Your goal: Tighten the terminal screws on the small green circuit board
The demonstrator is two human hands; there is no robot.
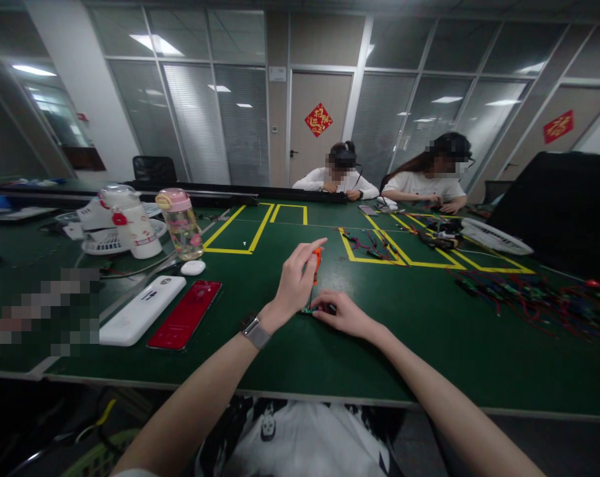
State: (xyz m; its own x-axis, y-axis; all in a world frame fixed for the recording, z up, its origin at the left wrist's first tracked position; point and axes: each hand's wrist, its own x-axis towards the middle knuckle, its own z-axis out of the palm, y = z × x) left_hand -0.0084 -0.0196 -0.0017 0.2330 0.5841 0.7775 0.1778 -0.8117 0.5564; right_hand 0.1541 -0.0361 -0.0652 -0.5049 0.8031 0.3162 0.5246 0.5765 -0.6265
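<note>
At frame centre, our left hand grips an orange screwdriver while our right hand pinches a small part against the surface; a tip slip could jab those fingers.

One head-worn camera looks forward and down across the green table, close above it.

Setting: office room converted to assembly workshop. Long green worktop marked with yellow tape rectangles as work zones. Loose bundles of coloured wires spread across right side. Two seated people at far end, working at same worktop. Glass partition walls with blinds, closed door bearing red paper decoration, fluorescent ceiling panels. Personal items near left edge: drinking bottle, phones.
</note>
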